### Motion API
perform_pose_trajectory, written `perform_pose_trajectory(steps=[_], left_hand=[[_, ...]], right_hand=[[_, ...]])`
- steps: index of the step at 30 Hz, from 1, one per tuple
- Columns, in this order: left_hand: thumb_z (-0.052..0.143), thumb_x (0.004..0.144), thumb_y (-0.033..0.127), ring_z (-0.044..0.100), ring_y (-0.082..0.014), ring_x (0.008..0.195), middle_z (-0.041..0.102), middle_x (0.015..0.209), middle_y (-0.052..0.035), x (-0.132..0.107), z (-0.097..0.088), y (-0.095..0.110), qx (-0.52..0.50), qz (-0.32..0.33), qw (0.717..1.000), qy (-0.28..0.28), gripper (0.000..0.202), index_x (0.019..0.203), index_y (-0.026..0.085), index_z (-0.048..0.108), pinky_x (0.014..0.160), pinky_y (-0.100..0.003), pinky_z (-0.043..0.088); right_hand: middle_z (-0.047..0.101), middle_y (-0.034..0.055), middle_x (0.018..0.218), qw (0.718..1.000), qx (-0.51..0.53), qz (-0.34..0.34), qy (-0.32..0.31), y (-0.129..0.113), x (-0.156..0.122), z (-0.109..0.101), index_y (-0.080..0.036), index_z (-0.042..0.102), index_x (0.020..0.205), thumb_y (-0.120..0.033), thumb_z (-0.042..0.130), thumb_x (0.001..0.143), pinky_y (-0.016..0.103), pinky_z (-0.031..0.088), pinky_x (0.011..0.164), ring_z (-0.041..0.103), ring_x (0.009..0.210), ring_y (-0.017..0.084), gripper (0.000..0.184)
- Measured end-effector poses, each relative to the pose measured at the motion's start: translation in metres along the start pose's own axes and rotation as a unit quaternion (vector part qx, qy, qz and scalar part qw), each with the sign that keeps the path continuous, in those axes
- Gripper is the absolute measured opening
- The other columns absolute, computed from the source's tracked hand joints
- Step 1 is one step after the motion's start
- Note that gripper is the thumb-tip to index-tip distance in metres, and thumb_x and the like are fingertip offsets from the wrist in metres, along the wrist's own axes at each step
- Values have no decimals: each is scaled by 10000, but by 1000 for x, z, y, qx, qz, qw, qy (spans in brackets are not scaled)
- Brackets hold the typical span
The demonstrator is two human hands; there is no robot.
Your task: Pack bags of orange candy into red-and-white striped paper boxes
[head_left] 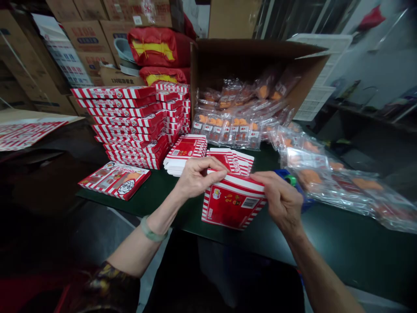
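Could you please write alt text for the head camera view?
A left hand and right hand hold a red striped carton near its top edge at a green table. Striped boxes are stacked at left; clear packets lie behind and right.

A pale, milky-green bangle (153,230), smooth, rounded and thick, rings the left forearm just behind the wrist. Further back, at the near left, a dark sleeve (110,282) with a blurred yellow-gold pattern ends on the same forearm. The left hand (198,176) and right hand (282,200) are bare, as is the right forearm (321,269). Near-black clothing (252,282) shows at the near middle, its details lost in shadow.
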State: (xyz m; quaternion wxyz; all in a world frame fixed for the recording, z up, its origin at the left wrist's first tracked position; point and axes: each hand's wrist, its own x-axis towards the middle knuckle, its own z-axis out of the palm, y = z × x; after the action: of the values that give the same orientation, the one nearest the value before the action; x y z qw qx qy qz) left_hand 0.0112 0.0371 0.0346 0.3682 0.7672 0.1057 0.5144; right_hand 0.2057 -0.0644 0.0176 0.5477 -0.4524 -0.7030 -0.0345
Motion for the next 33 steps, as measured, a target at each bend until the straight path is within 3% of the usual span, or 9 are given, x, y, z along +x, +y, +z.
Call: perform_pose_trajectory(steps=[4,10,12,16,19,21,24,27,33], left_hand=[[603,805,189,683,-168,790,725,855,-79,-10,4,-7,113,119,985,50,111,884,174,679,722,-287,539],[658,772,232,662,-199,923,697,962,-110,-18,6,-13,153,188,970,6,312,1067,151,596,799,-311,530],[606,813,261,650,-202,927,685,968,-110,-19,9,-10,118,156,981,17,267,1056,151,592,813,-329,519],[412,917,270,635,-180,852,678,913,-88,-17,10,-2,27,26,999,35,245,960,164,629,786,-322,492],[500,881,316,615,-150,676,673,790,-62,-10,1,3,8,-53,999,6,210,877,161,641,629,-271,477],[567,841,324,624,-154,656,678,760,-63,-5,-3,3,-6,-72,997,-11,186,815,154,639,604,-268,479],[593,827,293,667,-181,747,711,816,-78,-5,-3,-2,-46,-35,998,-2,154,779,154,640,694,-304,515],[536,866,260,684,-190,825,726,883,-88,-14,3,-10,-69,42,996,26,149,851,164,648,759,-335,529],[663,779,263,683,-221,876,713,974,-126,-24,13,-14,-52,161,985,43,236,997,173,644,740,-359,554]], right_hand=[[678,53,940,998,18,-39,50,8,-8,15,-225,655,1039,-209,587,824,320,504,715,632,837,185,226],[634,76,1045,984,-42,50,168,13,-22,38,-214,551,1185,-256,596,820,349,485,795,612,911,205,370],[617,88,1074,982,-51,54,176,12,-26,40,-209,519,1221,-260,569,833,375,471,824,602,935,217,395],[628,54,983,985,-13,5,169,8,-29,37,-234,551,1138,-151,535,829,370,473,798,602,905,199,321],[634,45,929,988,35,-14,152,5,-28,34,-223,580,1064,-116,538,816,364,487,761,607,869,191,273],[641,53,931,988,40,0,152,3,-26,34,-216,587,1037,-127,544,816,376,497,755,611,863,196,242],[646,51,905,985,33,11,168,2,-25,36,-221,588,1008,-152,550,818,377,502,746,617,847,198,206],[643,51,907,984,40,12,174,1,-25,36,-224,592,1007,-162,552,816,370,497,738,619,839,198,204],[637,60,915,985,74,22,155,1,-26,31,-209,599,995,-152,540,828,377,484,749,611,852,198,186]])
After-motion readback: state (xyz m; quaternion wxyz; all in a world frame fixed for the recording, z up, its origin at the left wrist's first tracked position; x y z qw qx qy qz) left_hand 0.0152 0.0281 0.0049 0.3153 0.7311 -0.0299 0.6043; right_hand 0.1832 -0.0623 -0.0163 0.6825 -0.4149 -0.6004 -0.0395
